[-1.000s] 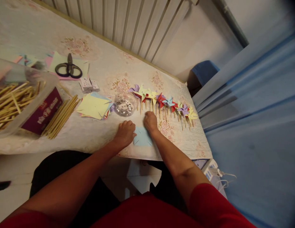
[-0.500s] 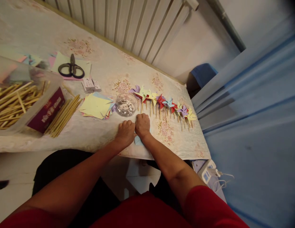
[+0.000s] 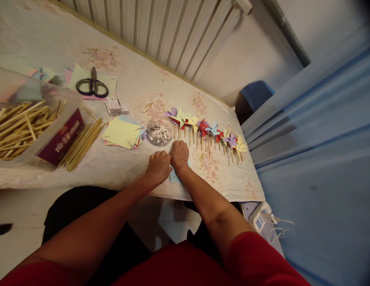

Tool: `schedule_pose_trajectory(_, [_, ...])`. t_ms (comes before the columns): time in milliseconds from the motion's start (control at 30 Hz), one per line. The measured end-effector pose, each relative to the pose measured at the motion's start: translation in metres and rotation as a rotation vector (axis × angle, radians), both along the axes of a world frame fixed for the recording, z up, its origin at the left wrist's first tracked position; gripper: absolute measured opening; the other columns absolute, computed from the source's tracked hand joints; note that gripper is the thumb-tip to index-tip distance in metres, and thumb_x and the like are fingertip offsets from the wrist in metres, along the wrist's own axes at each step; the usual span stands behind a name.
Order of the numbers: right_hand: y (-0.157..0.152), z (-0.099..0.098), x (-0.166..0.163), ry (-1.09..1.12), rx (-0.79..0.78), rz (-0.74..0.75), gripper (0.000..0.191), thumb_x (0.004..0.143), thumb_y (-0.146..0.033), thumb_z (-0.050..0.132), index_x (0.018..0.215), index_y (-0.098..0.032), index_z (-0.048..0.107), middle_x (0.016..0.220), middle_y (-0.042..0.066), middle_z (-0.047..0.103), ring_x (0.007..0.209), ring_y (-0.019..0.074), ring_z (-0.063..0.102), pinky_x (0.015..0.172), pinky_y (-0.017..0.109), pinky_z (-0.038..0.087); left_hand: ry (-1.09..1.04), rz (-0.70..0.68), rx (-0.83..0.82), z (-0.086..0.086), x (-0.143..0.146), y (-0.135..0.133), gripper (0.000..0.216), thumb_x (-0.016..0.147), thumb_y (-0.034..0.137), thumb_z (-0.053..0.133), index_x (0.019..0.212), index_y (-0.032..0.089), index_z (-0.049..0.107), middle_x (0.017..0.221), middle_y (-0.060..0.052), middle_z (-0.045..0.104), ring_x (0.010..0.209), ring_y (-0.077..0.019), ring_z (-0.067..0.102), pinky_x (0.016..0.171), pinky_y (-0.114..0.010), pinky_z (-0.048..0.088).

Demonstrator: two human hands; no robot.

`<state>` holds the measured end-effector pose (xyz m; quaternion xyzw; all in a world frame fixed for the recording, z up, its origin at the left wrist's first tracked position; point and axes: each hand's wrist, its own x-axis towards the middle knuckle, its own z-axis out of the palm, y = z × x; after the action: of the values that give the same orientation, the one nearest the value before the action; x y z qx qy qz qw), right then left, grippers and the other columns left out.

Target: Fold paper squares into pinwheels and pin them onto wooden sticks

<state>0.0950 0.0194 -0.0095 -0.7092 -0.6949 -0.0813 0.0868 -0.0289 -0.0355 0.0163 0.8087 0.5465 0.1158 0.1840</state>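
My left hand (image 3: 158, 166) and my right hand (image 3: 179, 155) rest side by side, knuckles up and fingers curled, on a light blue paper square (image 3: 174, 176) near the table's front edge. Most of the paper is hidden under them; only a corner shows below my right wrist. Just beyond my fingers stands a small clear bowl of silvery pins (image 3: 158, 133). A row of finished paper pinwheels on sticks (image 3: 208, 131) lies to the right of the bowl.
A stack of coloured paper squares (image 3: 122, 132) lies left of the bowl. Loose wooden sticks (image 3: 82, 145) lean by a clear box with sticks and a maroon pack (image 3: 32, 127). Black scissors (image 3: 92, 85) and small white boxes (image 3: 116, 106) lie farther back. A blue curtain (image 3: 316, 159) hangs on the right.
My right hand has slid left from the paper's far right corner to press against my left hand, covering most of the blue square. The left hand has hardly moved.
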Motion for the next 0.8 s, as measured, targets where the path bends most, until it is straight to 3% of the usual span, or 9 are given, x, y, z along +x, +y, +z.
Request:
schedule_pose_trajectory(200, [0.010,-0.007,0.001,0.083,0.025,-0.051,0.021,0.089,-0.009,0.043,0.094,-0.018,0.061,0.096,0.012,0.064,0.091,0.0259,0.055,0.078,0.036,0.041,0.001,-0.009,-0.020,0.005,-0.001,0.000,0.022,0.083,0.030,0.071,0.098,0.017,0.060,0.114,-0.013,0.060,0.110,-0.0293,0.050,0.087,-0.040,0.038])
schedule_pose_trajectory(433, [0.009,0.010,0.039,0.490,0.081,0.003,0.033,0.091,-0.011,0.030,0.093,-0.019,0.062,0.087,0.003,0.067,0.084,0.0174,0.060,0.081,0.028,0.044,-0.040,-0.001,-0.009,-0.003,-0.001,0.002,0.021,0.083,0.029,0.070,0.098,0.018,0.061,0.112,-0.012,0.059,0.109,-0.0296,0.050,0.085,-0.041,0.038])
schedule_pose_trajectory(533, [-0.007,0.016,0.053,0.427,0.189,-0.038,0.033,0.091,-0.011,0.031,0.094,-0.017,0.063,0.092,0.006,0.067,0.090,0.0193,0.059,0.085,0.030,0.043,-0.095,-0.015,0.049,-0.006,0.000,0.002,0.014,0.085,0.024,0.066,0.097,0.018,0.062,0.110,-0.012,0.061,0.108,-0.0291,0.050,0.086,-0.041,0.038])
schedule_pose_trajectory(633, [-0.029,0.013,0.054,0.329,0.239,-0.032,0.033,0.092,-0.010,0.032,0.102,-0.015,0.063,0.098,0.011,0.066,0.097,0.0220,0.057,0.090,0.033,0.042,-0.171,-0.140,0.155,-0.004,0.002,0.002,0.010,0.088,0.018,0.058,0.097,0.018,0.063,0.109,-0.011,0.063,0.108,-0.0279,0.049,0.089,-0.042,0.037])
schedule_pose_trajectory(800, [-0.051,-0.004,0.040,0.156,0.141,0.042,0.031,0.095,-0.013,0.038,0.119,-0.014,0.059,0.120,0.016,0.062,0.111,0.0253,0.051,0.096,0.038,0.039,-0.127,-0.330,0.186,-0.005,0.005,0.000,0.018,0.092,0.013,0.048,0.093,0.017,0.065,0.104,-0.012,0.064,0.105,-0.0280,0.049,0.088,-0.043,0.037])
